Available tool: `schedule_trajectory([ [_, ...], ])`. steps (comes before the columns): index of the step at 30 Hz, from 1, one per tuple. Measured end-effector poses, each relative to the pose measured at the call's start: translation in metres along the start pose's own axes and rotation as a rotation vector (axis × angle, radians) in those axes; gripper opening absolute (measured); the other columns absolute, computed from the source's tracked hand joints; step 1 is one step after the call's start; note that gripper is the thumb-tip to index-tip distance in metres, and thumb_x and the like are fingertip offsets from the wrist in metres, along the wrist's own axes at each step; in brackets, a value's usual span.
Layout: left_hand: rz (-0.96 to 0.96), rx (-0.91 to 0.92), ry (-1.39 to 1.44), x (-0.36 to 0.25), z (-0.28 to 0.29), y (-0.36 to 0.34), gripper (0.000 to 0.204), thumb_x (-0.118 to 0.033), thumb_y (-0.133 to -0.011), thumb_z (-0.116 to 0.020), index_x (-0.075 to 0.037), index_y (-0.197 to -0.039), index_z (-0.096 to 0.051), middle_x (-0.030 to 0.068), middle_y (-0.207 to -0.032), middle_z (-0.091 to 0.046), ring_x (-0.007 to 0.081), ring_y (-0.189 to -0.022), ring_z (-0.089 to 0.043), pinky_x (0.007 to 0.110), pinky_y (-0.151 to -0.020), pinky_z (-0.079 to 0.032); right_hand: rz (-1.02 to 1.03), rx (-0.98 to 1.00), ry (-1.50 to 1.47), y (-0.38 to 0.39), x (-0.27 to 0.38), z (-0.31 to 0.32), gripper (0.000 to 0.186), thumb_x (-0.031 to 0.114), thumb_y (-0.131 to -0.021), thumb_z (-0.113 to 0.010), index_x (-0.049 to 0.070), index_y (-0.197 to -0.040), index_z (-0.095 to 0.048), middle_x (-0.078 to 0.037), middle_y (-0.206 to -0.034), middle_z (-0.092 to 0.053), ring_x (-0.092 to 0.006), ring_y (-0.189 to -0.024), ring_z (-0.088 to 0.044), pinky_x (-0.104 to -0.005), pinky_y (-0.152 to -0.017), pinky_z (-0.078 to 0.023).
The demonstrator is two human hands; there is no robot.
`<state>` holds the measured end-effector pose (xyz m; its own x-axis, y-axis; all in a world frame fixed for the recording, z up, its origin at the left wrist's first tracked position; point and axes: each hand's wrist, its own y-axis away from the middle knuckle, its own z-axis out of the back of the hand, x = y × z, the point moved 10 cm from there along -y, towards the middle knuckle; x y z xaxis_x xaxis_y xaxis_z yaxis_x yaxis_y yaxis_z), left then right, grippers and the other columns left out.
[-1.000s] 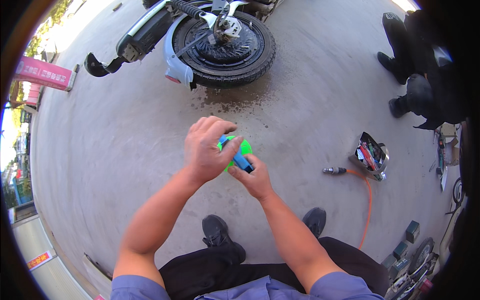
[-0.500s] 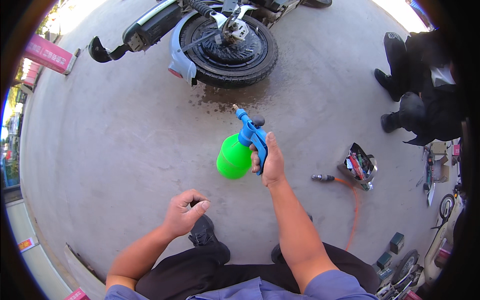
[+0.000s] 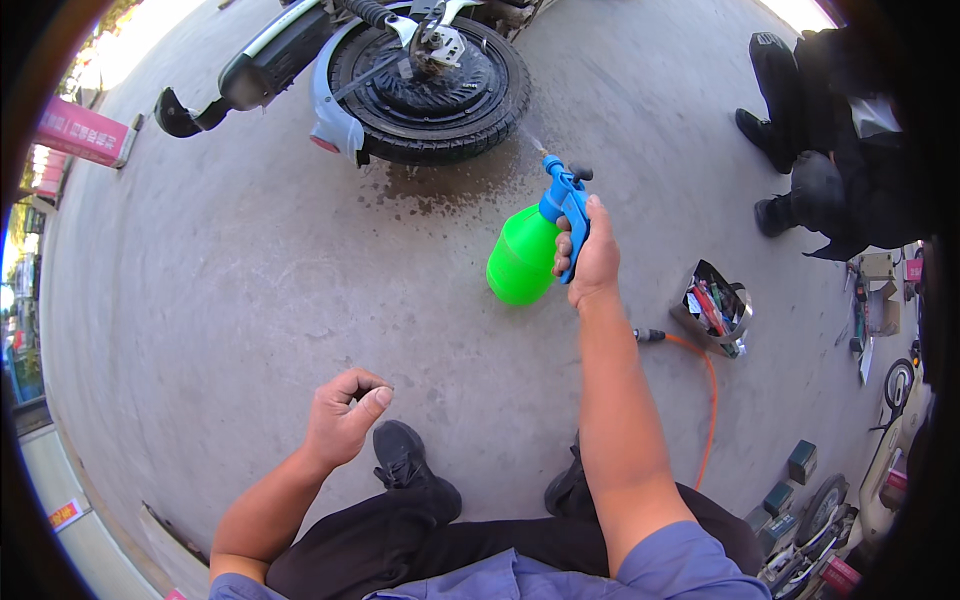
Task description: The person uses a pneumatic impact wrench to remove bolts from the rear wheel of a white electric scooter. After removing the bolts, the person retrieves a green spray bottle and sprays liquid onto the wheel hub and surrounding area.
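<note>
My right hand (image 3: 590, 250) is wrapped round the blue handle of a green pump spray bottle (image 3: 523, 257). The bottle tilts, and a fine spray leaves its brass nozzle toward the tire. A wheel (image 3: 430, 90) with a black tire belongs to an electric scooter (image 3: 265, 75) lying on its side at the top of the view. The nozzle stays a little apart from the tire's right edge. Over the floor by my left shoe, my left hand (image 3: 342, 415) is loosely closed, thumb near the curled forefinger, with nothing seen in it.
Wet spots darken the concrete floor (image 3: 250, 300) beside the wheel. To the right stand a tool bucket (image 3: 718, 308) and an orange hose (image 3: 712, 400) with a metal fitting. A person in dark clothes (image 3: 815, 150) is at the upper right. More scooters, boxes and batteries line the right edge.
My right hand has carried the spray bottle right and toward the wheel, and spray now comes from its nozzle. My left hand has shifted slightly left, still curled.
</note>
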<state>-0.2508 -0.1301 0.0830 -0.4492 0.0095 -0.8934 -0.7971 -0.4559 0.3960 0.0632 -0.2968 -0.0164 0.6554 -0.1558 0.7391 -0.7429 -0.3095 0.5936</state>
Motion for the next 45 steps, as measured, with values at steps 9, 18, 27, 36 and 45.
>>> schedule_trajectory([
  [9, 0.005, 0.018, -0.024, 0.0, -0.005, -0.001, 0.017, -0.017, -0.092, -0.066, 0.0, -0.09, -0.064, 0.0015, -0.08, -0.062, 0.0078, -0.075, -0.054, 0.024, -0.068, -0.044, -0.119, 0.075, 0.068, 0.012, -0.014, -0.015, 0.052, 0.056, -0.091, -0.05, 0.006, -0.081, -0.057, -0.001, -0.054, -0.047, -0.012, -0.042, -0.041, -0.0286, -0.04, -0.033],
  [18, 0.021, 0.039, -0.036, 0.004, -0.007, -0.003, 0.017, -0.017, -0.092, -0.066, 0.0, -0.091, -0.064, 0.0013, -0.081, -0.062, 0.0075, -0.075, -0.054, 0.024, -0.068, -0.044, -0.166, 0.099, 0.157, 0.025, -0.025, -0.022, 0.052, 0.055, -0.092, -0.05, 0.006, -0.08, -0.057, -0.001, -0.055, -0.048, -0.0114, -0.041, -0.041, -0.0282, -0.04, -0.033],
  [27, 0.068, 0.071, -0.037, 0.01, -0.015, 0.001, 0.017, -0.017, -0.092, -0.067, 0.0, -0.092, -0.064, 0.0011, -0.081, -0.063, 0.0071, -0.075, -0.054, 0.024, -0.067, -0.044, -0.05, -0.004, -0.011, 0.005, -0.007, -0.001, 0.051, 0.056, -0.091, -0.051, 0.006, -0.081, -0.057, -0.001, -0.056, -0.048, -0.012, -0.043, -0.041, -0.0281, -0.04, -0.035],
  [36, 0.124, 0.12, -0.081, 0.009, -0.029, -0.001, 0.017, -0.016, -0.092, -0.066, 0.0, -0.093, -0.065, 0.0004, -0.081, -0.062, 0.0066, -0.075, -0.052, 0.024, -0.067, -0.043, -0.228, 0.107, 0.108, 0.03, -0.041, -0.019, 0.059, 0.066, -0.088, -0.051, 0.008, -0.079, -0.057, 0.0, -0.054, -0.048, -0.011, -0.04, -0.041, -0.0268, -0.039, -0.033],
  [45, 0.163, 0.185, -0.191, 0.025, -0.042, -0.026, 0.02, -0.02, -0.092, -0.066, -0.001, -0.096, -0.066, 0.0008, -0.084, -0.063, 0.0076, -0.077, -0.054, 0.026, -0.069, -0.045, -0.014, 0.05, -0.052, 0.024, -0.026, 0.001, 0.056, 0.06, -0.077, -0.073, 0.008, -0.082, -0.055, 0.001, -0.057, -0.047, -0.0089, -0.042, -0.041, -0.0248, -0.039, -0.034],
])
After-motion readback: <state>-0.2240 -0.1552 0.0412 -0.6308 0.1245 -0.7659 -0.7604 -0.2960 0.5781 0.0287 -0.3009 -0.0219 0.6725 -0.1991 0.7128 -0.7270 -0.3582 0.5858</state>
